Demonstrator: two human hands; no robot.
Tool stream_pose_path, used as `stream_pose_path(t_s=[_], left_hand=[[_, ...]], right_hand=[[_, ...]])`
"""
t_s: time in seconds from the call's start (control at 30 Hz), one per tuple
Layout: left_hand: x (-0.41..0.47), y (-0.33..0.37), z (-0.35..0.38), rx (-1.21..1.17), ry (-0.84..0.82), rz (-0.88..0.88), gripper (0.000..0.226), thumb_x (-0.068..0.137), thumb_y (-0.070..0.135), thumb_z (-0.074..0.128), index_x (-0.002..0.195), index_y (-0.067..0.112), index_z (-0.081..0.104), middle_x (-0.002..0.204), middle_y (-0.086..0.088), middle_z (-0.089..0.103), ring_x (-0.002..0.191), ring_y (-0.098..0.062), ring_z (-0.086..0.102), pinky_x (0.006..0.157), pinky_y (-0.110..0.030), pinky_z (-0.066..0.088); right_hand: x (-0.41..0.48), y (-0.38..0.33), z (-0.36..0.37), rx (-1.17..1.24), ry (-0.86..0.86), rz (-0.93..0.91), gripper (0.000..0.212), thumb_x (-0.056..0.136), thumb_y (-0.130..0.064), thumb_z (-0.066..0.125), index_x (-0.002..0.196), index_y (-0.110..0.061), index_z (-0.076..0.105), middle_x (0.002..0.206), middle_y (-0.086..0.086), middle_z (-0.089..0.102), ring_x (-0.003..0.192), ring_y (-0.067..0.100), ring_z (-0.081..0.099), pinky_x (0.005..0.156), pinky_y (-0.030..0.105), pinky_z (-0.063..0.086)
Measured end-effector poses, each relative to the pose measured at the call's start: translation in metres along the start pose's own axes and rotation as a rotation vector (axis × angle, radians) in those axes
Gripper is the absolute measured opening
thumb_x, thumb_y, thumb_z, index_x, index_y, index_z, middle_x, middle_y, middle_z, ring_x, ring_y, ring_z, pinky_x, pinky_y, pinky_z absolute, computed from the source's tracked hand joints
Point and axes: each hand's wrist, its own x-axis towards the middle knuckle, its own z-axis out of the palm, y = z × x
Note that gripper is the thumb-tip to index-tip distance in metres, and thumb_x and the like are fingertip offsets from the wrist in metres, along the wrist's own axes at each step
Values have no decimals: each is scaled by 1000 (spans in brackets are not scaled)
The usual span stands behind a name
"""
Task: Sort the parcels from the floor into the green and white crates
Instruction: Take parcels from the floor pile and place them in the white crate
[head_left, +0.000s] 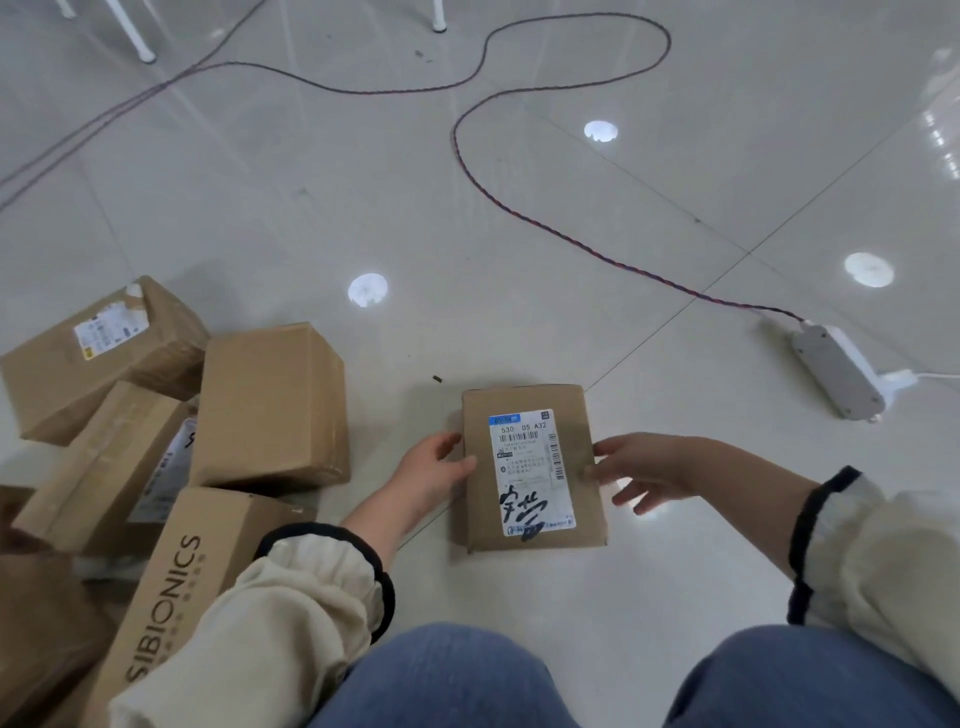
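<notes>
Tiled floor (519, 234): glossy and pale, with wide open room ahead and to the right of the parcels.

Heap of cardboard boxes, left edge of view, packed edge to edge:
- SIBIONICS box (176, 587), nearest the left sleeve.
- Plain box (270, 405), the one closest to the open floor.
- Long taped box (98, 467).
- Labelled box (93, 358), farthest back.

Flat parcel (532, 467): lies label up on the floor, apart from the heap, just ahead of the knees and between both hands.

Power strip (836, 374): grey, well to the right.

Twisted cable (455, 140): loops across the far floor to the strip.

Left hand (436, 467): fingers curl round the parcel's left edge, with the thumb on its top face.

Right hand (644, 473): fingers spread, with the tips touching the parcel's right edge.
</notes>
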Motion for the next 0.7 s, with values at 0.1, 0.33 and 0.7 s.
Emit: stream_pose_path(t_s=[0.1, 0.33, 0.7], left_hand=[[-3, -4, -3, 26, -11, -106, 29, 93, 30, 60, 116, 15, 57, 111, -5, 61, 92, -23, 58, 70, -30, 43], [1, -16, 1, -138, -60, -40, 23, 90, 15, 64, 110, 17, 53, 91, 9, 64, 52, 3, 62, 49, -17, 39], [-35, -5, 24, -505, 21, -117, 27, 97, 18, 54, 121, 28, 53, 114, 7, 65, 80, -7, 67, 68, -30, 52]], right_hand=[[6, -1, -1, 229, 63, -95, 48, 91, -5, 58, 137, -10, 45, 116, 13, 64, 81, 27, 64, 72, 33, 54], [11, -1, 6, 235, 197, -130, 43, 87, 8, 56, 128, -5, 52, 97, 15, 66, 78, 28, 64, 71, 31, 57], [-26, -3, 11, 230, 440, -236, 26, 87, -7, 63, 113, -10, 67, 77, 2, 69, 60, 13, 65, 60, 23, 58]])
